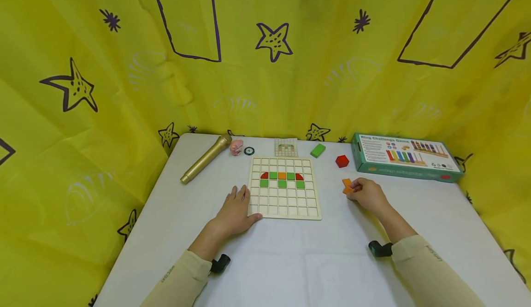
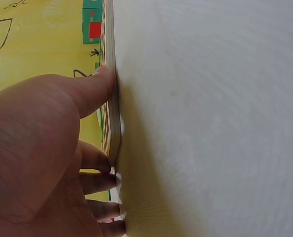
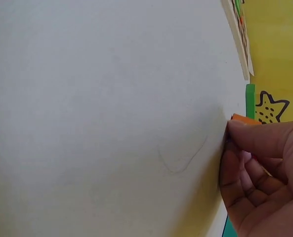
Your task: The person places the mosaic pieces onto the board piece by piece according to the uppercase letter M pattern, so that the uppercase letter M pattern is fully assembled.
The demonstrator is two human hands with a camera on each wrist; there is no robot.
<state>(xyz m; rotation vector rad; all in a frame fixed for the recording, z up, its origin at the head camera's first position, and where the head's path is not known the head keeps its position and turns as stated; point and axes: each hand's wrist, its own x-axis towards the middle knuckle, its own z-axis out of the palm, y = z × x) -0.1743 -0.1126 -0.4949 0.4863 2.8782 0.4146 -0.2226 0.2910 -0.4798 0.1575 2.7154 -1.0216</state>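
A square wooden grid board (image 1: 284,201) lies in the middle of the white table. Red, green and orange pieces fill some cells in its upper half. My left hand (image 1: 233,211) rests at the board's near left corner, fingers spread along the left side; its thumb (image 2: 94,91) touches the near edge. To the right of the board, my right hand (image 1: 370,196) pinches an orange tile (image 3: 245,120) between thumb and index finger, low over the table. Two orange parts show at those fingertips in the head view; how they join is partly hidden.
Behind the board lies a pattern card (image 1: 286,147). Nearby are a green block (image 1: 318,150), a red piece (image 1: 342,161) and a game box (image 1: 408,157) at the back right. A gold microphone (image 1: 205,159), a pink object (image 1: 236,147) and a dark ring-shaped disc (image 1: 249,150) lie back left.
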